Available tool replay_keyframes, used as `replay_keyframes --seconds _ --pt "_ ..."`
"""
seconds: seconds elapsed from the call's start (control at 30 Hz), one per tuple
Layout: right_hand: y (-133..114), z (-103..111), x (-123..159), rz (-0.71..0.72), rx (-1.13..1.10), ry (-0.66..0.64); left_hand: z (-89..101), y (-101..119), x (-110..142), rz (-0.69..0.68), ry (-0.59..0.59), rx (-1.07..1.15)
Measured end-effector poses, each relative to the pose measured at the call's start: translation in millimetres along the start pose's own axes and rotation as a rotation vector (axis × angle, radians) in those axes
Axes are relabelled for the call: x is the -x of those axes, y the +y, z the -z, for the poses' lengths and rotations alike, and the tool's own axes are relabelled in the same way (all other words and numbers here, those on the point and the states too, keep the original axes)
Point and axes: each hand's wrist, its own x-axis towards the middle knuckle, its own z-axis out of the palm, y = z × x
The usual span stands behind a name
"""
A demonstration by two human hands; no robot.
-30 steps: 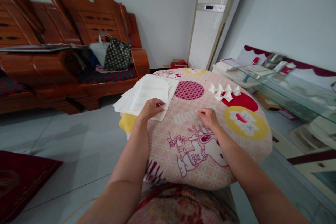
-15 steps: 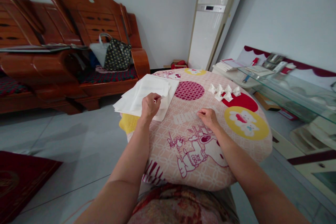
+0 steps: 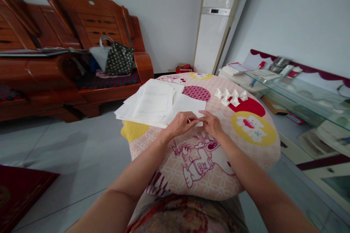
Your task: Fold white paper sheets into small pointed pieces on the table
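While, in the head view, the left hand [image 3: 181,123] and the right hand [image 3: 213,124] meet at the near right corner of 1 white sheet [image 3: 188,104], they probably keep it steady. The fingertips are close together, but I cannot tell if they pinch the paper. The sheet lies on the tablecloth [image 3: 210,188], beside or over the paper stack [image 3: 153,101], which crowds the left side. Small folded papers [image 3: 234,102] stand beyond the right hand, apart.
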Motion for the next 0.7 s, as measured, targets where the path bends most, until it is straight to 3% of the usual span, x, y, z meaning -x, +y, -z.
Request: replay_keyframes --seconds 0.1,0.23,0.33,0.47,0.57,0.7 --pt "11.6 20.7 -2.7 0.012 -0.008 -0.042 9.0 -9.0 1.5 0.071 0.106 0.114" --pt "23.0 68.1 -0.3 -0.007 -0.105 -0.014 14.6 -30.3 4.4 0.136 0.193 0.187" --pt "23.2 96.6 9.0 -0.204 -0.22 -0.061 13.4 -39.7 6.9 0.152 0.039 0.068" --pt "21.4 107.5 20.3 -0.429 -0.313 -0.095 9.0 -34.7 8.3 0.1 -0.256 -0.093" --pt "21.9 106.1 23.2 -0.463 -0.395 -0.103 5.6 -24.3 7.3 0.13 -0.323 -0.091" --pt "22.1 103.2 22.6 -0.487 -0.559 -0.156 2.3 -15.6 3.3 0.325 -0.347 -0.119"
